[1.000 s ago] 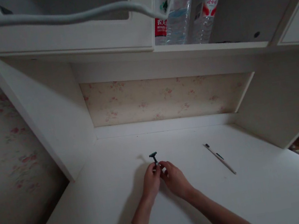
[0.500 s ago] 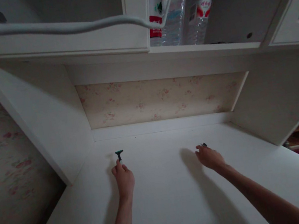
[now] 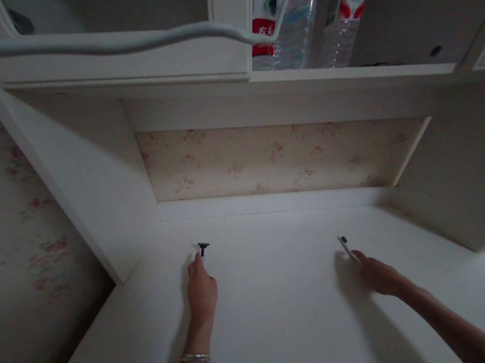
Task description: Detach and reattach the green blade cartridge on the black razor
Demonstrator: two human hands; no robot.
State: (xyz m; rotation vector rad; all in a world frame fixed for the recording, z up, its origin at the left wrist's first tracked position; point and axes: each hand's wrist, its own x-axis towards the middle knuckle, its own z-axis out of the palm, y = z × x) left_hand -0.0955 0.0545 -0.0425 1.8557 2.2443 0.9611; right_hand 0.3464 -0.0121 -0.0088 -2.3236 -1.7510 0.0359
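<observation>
My left hand (image 3: 202,289) is closed around the handle of a razor (image 3: 204,247), whose dark T-shaped head points away from me. Farther right, my right hand (image 3: 377,275) pinches a slim pale stick with a dark tuft beside its tip, which looks like a toothbrush (image 3: 348,249). Both things are held above the white desktop (image 3: 275,274), well apart from each other. Part of each handle is hidden by the fingers.
A white shelf unit overhangs the back, with several plastic bottles (image 3: 344,24) in it. A pale bar (image 3: 110,45) crosses in front of the shelf. Side panels (image 3: 90,181) close in the desktop left and right. Floral wallpaper (image 3: 261,157) shows behind.
My right hand has moved right and turned, so more of the toothbrush shows. The razor has shifted slightly right and tilted in my left hand. The view has swung a little left.
</observation>
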